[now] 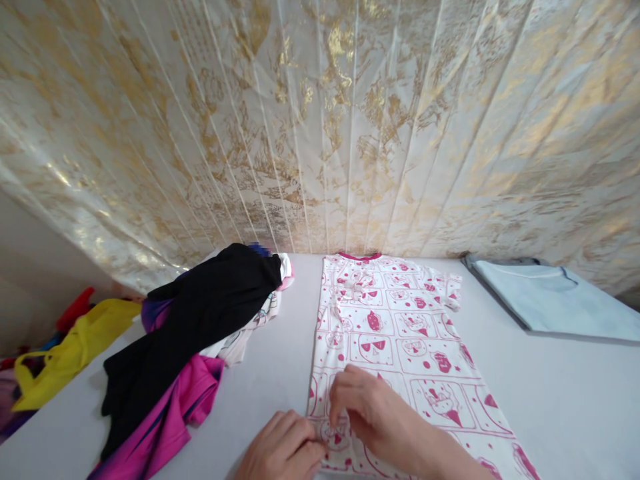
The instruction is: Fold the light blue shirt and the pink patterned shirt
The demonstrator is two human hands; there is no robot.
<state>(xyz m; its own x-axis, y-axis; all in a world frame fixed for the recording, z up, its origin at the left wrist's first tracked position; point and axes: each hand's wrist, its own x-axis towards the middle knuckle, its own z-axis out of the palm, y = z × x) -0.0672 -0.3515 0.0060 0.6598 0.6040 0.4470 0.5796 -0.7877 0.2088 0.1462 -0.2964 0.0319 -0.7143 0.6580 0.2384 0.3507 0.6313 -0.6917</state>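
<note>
A white short-sleeved T-shirt (373, 333) with magenta cartoon prints and a magenta neckband lies on the white table, neckline at the far side. Its right sleeve sticks out, while the left side forms a straight edge with the sleeve turned inward. My left hand (285, 447) is closed at the lower left edge of the shirt, its fingertips on the cloth. Just to the right, my right hand (367, 407) has bent fingers drawn together, tips down at the fabric near the same edge. What lies under its fingers is partly hidden.
At left, a black garment (205, 320) lies heaped over a pink-and-purple garment (175, 407) and other clothes. A yellow garment (80, 347) sits beyond the table's left edge. Folded light-blue clothing (565, 300) rests at right. A gold-patterned curtain (345, 120) hangs behind the table (575, 407).
</note>
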